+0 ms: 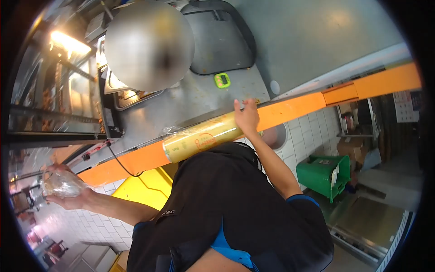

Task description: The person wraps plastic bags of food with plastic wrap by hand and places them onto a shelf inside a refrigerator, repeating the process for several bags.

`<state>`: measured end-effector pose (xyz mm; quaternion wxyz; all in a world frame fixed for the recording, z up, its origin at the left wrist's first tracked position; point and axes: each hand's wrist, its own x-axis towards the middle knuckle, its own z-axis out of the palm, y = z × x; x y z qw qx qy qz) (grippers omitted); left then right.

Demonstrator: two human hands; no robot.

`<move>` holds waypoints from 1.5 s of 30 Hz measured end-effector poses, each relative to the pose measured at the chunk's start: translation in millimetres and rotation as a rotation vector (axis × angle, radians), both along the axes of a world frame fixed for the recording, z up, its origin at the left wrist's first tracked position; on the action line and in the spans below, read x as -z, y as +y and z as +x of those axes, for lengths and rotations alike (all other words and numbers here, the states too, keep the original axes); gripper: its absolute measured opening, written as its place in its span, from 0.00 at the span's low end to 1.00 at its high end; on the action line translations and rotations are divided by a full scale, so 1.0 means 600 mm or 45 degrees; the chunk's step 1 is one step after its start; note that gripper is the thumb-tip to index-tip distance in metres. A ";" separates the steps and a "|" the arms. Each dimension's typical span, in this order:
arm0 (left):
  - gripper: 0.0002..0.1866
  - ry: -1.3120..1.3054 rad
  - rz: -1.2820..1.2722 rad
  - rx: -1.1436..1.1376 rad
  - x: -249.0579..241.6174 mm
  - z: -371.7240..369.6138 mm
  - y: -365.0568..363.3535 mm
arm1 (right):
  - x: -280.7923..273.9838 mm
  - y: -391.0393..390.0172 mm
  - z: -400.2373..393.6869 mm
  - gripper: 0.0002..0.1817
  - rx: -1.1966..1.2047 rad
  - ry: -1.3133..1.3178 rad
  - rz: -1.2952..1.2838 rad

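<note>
My left hand [68, 187], stretched out to the far left, is closed around a crumpled bunch of clear cling film [65, 182]. A yellowish roll of cling film [201, 137] with red print lies slantwise against the orange counter edge, close to my body. Gripping the roll's right end is my right hand [247, 117], its fingertips above the counter edge. Some loose wrinkled film shows at the roll's upper left. Whether a strip of film joins the roll to the bunch is hard to make out.
On the steel counter [190, 99] lie a green timer [222, 80], a black tray-like piece [219, 43] and metal pans [136, 99]. A blurred disc hides part of it. Below are a yellow bin [145, 190] and a green bin [319, 174]. A black cable [118, 161] hangs down.
</note>
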<state>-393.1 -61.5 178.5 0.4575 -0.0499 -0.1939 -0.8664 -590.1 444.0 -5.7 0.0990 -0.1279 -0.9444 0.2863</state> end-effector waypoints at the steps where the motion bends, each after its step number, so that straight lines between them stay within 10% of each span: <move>1: 0.30 0.006 -0.014 -0.022 -0.009 0.001 0.038 | -0.002 0.003 0.016 0.23 0.038 -0.114 -0.005; 4: 0.29 -0.754 -0.171 0.304 0.061 -0.028 0.098 | 0.002 0.015 0.067 0.27 -0.011 -0.342 -0.250; 6: 0.27 -0.321 0.222 1.102 0.132 -0.064 0.178 | 0.017 0.021 0.086 0.30 -0.106 -0.400 -0.810; 9: 0.27 -0.588 0.562 1.177 0.226 -0.105 0.199 | -0.014 0.002 0.088 0.26 0.036 -0.235 -0.844; 12: 0.30 -0.874 -0.087 0.967 0.248 -0.128 0.198 | -0.060 0.012 0.085 0.23 0.109 -0.006 -0.769; 15: 0.34 -1.848 -0.952 0.442 0.236 -0.134 0.194 | -0.214 0.011 0.081 0.17 0.087 0.171 -0.789; 17: 0.33 -1.532 -0.740 0.501 0.273 -0.126 0.180 | -0.259 0.029 0.054 0.16 -0.278 0.727 0.015; 20: 0.29 -1.064 -0.460 0.610 0.283 -0.123 0.213 | -0.301 0.033 -0.013 0.24 -0.410 0.922 0.391; 27: 0.25 -1.025 -0.381 0.589 0.251 -0.083 0.307 | -0.272 0.087 -0.140 0.20 -0.520 0.851 0.607; 32: 0.26 -1.425 -0.477 0.042 0.214 -0.030 0.401 | -0.291 0.115 -0.128 0.21 -0.762 0.662 0.447; 35: 0.20 -0.922 0.264 -0.087 0.214 0.022 0.453 | -0.270 0.134 -0.126 0.23 -0.849 0.625 0.352; 39: 0.22 -0.767 0.486 -0.438 0.222 0.147 0.500 | -0.235 0.104 -0.095 0.17 -0.925 1.326 -0.539; 43: 0.16 -0.903 0.364 -0.725 0.193 0.184 0.557 | -0.208 -0.084 0.093 0.33 -1.945 -0.775 -1.365; 45: 0.13 -0.946 0.241 -0.879 0.188 0.195 0.571 | -0.173 -0.142 0.185 0.33 -2.126 -1.554 -1.179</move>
